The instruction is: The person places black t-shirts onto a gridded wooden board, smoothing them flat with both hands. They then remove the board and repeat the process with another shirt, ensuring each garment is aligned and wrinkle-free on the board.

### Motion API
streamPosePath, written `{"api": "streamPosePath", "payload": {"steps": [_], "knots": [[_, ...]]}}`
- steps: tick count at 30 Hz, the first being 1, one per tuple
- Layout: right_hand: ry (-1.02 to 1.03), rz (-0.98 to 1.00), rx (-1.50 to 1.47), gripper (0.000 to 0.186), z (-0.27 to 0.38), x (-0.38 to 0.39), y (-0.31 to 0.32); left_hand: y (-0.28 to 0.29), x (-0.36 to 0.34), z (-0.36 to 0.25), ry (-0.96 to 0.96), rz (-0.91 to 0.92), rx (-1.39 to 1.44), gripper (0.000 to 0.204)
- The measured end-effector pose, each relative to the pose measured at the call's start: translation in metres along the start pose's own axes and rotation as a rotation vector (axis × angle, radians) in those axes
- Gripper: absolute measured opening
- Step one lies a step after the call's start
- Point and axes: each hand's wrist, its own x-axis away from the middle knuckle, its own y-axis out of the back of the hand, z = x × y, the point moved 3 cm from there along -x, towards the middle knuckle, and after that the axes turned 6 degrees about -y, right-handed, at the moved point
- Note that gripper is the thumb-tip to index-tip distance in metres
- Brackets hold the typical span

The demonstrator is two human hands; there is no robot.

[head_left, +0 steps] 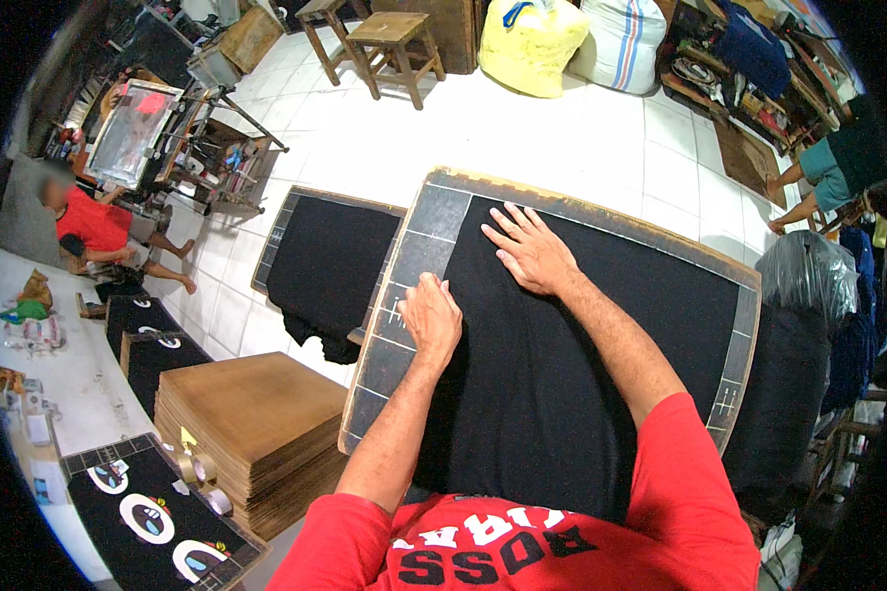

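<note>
Cloth (537, 369), black, lying on gridded board (432, 222), faint folds showing mid-way. R hand (530, 251) resting flat on top, fingers spread, gripping nothing; L hand (431, 317) sitting at L edge, fingers curled, can't tell if pinching. Poss. risk: uneven L pull w/ light R pressure skewing edge.

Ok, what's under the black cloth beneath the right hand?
A dark board with white lines shows past the black cloth at its left, far and right edges. The board's middle is covered, so whether anything else lies there cannot be seen.
</note>
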Motion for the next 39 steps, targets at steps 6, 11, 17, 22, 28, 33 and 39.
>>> {"api": "streamPosePath", "payload": {"steps": [6,11,17,22,28,33,39], "knots": [[0.099,0.094,-0.047,0.055,0.004,-0.003,0.001,0.005,-0.001,-0.006,-0.023,-0.028,0.071,0.025],[0.058,0.062,0.002,0.055,0.003,-0.026,-0.004,0.002,-0.008,-0.006,-0.022,-0.023,0.114,0.032],[-0.068,-0.006,0.074,0.056,0.009,-0.045,-0.015,0.003,-0.009,-0.001,-0.001,-0.017,0.164,0.038],[0.118,0.037,-0.012,0.058,0.04,-0.019,-0.012,0.013,0.008,0.014,0.06,0.01,0.246,0.04],[0.241,0.121,-0.073,0.059,0.086,0.014,-0.006,0.03,0.046,0.035,0.092,0.058,0.25,0.04],[0.316,0.158,-0.127,0.06,0.126,0.047,-0.001,0.049,0.092,0.05,0.123,0.064,0.244,0.04],[0.388,0.212,-0.213,0.063,0.195,0.092,-0.002,0.07,0.152,0.061,0.183,0.081,0.26,0.04]]}}
